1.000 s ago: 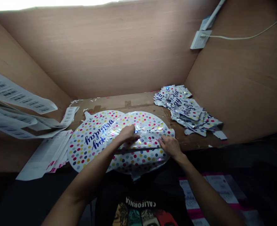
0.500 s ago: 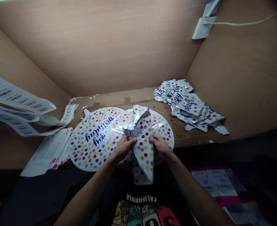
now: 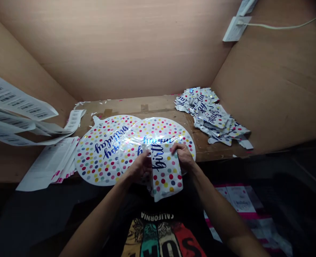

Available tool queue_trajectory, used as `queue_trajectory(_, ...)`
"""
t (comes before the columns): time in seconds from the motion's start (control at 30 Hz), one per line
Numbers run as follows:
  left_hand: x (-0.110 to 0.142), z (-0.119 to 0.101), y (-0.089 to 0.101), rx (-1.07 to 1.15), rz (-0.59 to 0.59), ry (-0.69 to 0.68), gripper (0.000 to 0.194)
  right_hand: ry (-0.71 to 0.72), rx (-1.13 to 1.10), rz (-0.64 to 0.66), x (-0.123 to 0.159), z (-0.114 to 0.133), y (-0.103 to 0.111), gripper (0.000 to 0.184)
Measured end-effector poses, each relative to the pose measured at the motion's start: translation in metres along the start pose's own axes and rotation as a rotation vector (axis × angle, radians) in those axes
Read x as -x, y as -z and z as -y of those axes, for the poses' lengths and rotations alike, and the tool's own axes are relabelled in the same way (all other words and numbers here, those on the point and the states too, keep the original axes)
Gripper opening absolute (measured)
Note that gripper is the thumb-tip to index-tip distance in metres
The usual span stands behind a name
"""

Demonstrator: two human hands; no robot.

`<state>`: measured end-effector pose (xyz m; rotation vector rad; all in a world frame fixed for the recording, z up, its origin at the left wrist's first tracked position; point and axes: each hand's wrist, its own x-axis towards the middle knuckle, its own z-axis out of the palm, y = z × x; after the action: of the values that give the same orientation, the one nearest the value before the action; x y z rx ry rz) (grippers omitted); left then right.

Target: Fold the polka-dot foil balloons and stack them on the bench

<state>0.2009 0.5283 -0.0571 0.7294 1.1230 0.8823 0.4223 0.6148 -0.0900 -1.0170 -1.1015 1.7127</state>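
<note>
A folded foil balloon (image 3: 165, 171), white with coloured dots and blue "birthday" lettering, is held in front of me over the table's near edge. My left hand (image 3: 139, 167) is closed on its left side and my right hand (image 3: 184, 156) is closed on its upper right edge. Under my hands lies a flat round dotted balloon (image 3: 160, 131), overlapping another flat balloon (image 3: 100, 150) to its left.
A heap of folded dotted balloons (image 3: 213, 116) lies at the back right of the wooden table (image 3: 152, 105). Barcode label strips (image 3: 18, 114) hang at the left above white printed sheets (image 3: 50, 162). Wooden walls enclose the table; a white socket (image 3: 235, 28) sits upper right.
The balloon went from lying flat under my hands to being lifted and folded into a narrow packet; it is now folded shorter, with the lettering facing me.
</note>
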Motion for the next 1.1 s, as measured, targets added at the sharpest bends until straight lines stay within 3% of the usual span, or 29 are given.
queue_trajectory(0.1,0.009,0.01,0.0,-0.224,-0.001,0.002,0.043,-0.083,-0.092,0.032,0.005,0.004,0.001,0.027)
queue_trajectory(0.23,0.014,0.02,-0.004,-0.2,-0.074,-0.11,0.042,-0.266,-0.16,0.273,0.027,0.0,0.0,0.058)
queue_trajectory(0.3,0.017,0.021,-0.005,-0.148,-0.043,-0.146,0.04,-0.244,-0.144,0.288,0.038,-0.005,-0.001,0.054)
queue_trajectory(0.4,0.021,0.016,-0.001,-0.132,-0.006,-0.121,0.027,-0.145,-0.13,0.173,0.043,-0.008,0.002,0.026)
queue_trajectory(0.53,0.024,0.002,0.002,-0.198,0.011,-0.098,0.028,-0.023,0.099,0.188,0.04,0.002,0.013,0.008)
queue_trajectory(0.6,0.024,-0.003,-0.003,-0.357,-0.027,-0.224,0.036,-0.018,0.156,0.2,0.04,0.007,0.013,0.011)
queue_trajectory(0.7,0.021,-0.003,-0.017,-0.587,-0.092,-0.45,0.064,-0.148,0.02,0.152,0.042,0.007,0.002,0.032)
queue_trajectory(0.8,0.016,0.004,-0.023,-0.585,-0.066,-0.472,0.066,-0.174,-0.003,0.135,0.029,0.011,-0.001,0.045)
queue_trajectory(0.9,0.01,0.008,-0.009,-0.51,-0.092,-0.427,0.061,0.078,0.15,-0.064,-0.009,0.048,0.043,0.045)
queue_trajectory(0.97,0.007,0.009,0.009,-0.611,-0.105,-0.471,0.051,0.322,0.289,-0.387,-0.038,0.096,0.098,0.049)
queue_trajectory(1.03,0.006,0.01,0.026,-0.837,-0.034,-0.529,0.036,0.36,0.527,-0.631,-0.063,0.145,0.156,0.056)
queue_trajectory(1.1,0.008,0.012,0.036,-1.06,0.083,-0.556,0.026,0.227,0.895,-0.789,-0.081,0.176,0.199,0.065)
